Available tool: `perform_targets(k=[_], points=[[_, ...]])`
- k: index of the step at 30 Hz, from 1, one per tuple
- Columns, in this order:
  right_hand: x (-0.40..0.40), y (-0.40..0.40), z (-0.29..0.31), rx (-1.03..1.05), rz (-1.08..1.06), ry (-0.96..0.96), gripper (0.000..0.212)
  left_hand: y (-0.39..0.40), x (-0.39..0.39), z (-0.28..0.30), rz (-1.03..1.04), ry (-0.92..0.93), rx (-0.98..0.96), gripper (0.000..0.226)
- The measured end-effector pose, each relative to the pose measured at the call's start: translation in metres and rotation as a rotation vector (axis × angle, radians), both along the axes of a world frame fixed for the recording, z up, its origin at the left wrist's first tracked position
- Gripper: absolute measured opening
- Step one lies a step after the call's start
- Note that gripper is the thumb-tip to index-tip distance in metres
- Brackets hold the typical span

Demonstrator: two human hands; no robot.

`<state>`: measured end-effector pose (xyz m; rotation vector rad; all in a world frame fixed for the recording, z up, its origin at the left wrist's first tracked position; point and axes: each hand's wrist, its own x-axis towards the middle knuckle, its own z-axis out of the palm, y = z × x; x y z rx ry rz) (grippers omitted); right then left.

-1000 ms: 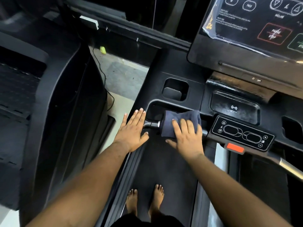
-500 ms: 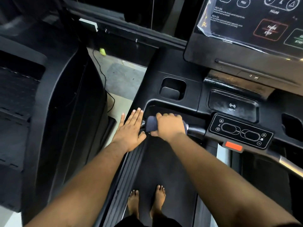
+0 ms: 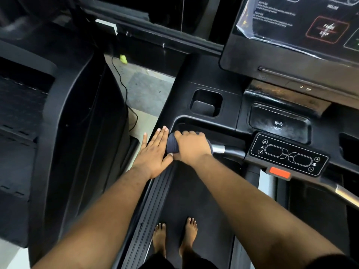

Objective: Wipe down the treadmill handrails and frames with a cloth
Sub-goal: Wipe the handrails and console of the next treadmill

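My right hand [image 3: 191,147] is closed around a dark blue cloth [image 3: 172,145] wrapped over the front handrail [image 3: 219,148] of the treadmill, at the rail's left end. A short silver stretch of the rail shows just right of the hand. My left hand [image 3: 154,152] lies flat with fingers spread on the treadmill's left side frame [image 3: 174,105], its thumb touching the cloth. Most of the cloth is hidden under my right hand.
A small control panel [image 3: 289,155] with an orange tab [image 3: 279,172] sits right of the rail, below the large console screen [image 3: 303,26]. A neighbouring black machine [image 3: 68,133] stands close on the left, a cable [image 3: 124,90] on the floor between. My bare feet [image 3: 174,237] stand on the belt.
My right hand slid the cloth left along the handrail and closed around it, uncovering the silver stretch on its right. My left hand stayed flat on the side frame.
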<state>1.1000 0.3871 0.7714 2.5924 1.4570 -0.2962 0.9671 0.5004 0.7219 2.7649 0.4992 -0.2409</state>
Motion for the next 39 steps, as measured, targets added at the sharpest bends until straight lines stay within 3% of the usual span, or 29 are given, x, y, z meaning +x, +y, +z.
perform_targets(k=[4,7,9,14,18,21,24,27,29,31,33,36,39], points=[[-0.019,-0.059,-0.021,0.213,0.115,-0.182,0.083,-0.003,0.001,0.008,0.002,0.046,0.038,0.098],[-0.008,-0.074,-0.016,0.312,0.138,-0.084,0.081,-0.008,0.005,0.020,0.044,0.075,0.003,0.115],[0.001,-0.070,-0.003,0.383,0.084,0.066,0.073,-0.017,0.010,0.028,0.137,0.000,-0.084,0.113],[0.002,-0.075,0.021,0.546,0.030,0.176,0.059,-0.035,0.036,0.053,0.413,-0.174,-0.486,0.088],[0.016,-0.094,0.019,0.661,-0.007,0.121,0.064,-0.047,0.054,0.078,0.508,-0.396,-1.013,0.026],[0.033,-0.097,0.030,0.726,-0.143,0.105,0.066,-0.047,0.078,0.087,0.601,-0.493,-1.168,0.045],[0.058,-0.077,0.036,0.725,-0.455,0.234,0.075,-0.040,0.103,0.085,0.655,-0.496,-1.223,0.056],[0.088,-0.050,0.038,0.725,-0.630,0.467,0.077,-0.035,0.131,0.086,0.667,-0.519,-1.201,0.059],[0.109,-0.034,0.041,0.806,-0.641,0.499,0.055,-0.028,0.152,0.083,0.715,-0.586,-1.208,0.059],[0.129,-0.020,0.043,0.904,-0.563,0.401,0.030,-0.018,0.173,0.075,0.732,-0.631,-1.168,0.057],[0.147,-0.005,0.041,0.884,-0.458,0.194,0.025,-0.003,0.187,0.067,0.682,-0.604,-0.986,0.058],[0.156,0.008,0.028,0.699,-0.347,-0.093,0.020,0.019,0.196,0.049,0.504,-0.391,-0.527,0.073],[0.141,0.016,0.004,0.494,-0.207,-0.054,0.029,0.031,0.183,0.030,0.344,-0.261,-0.225,0.069]])
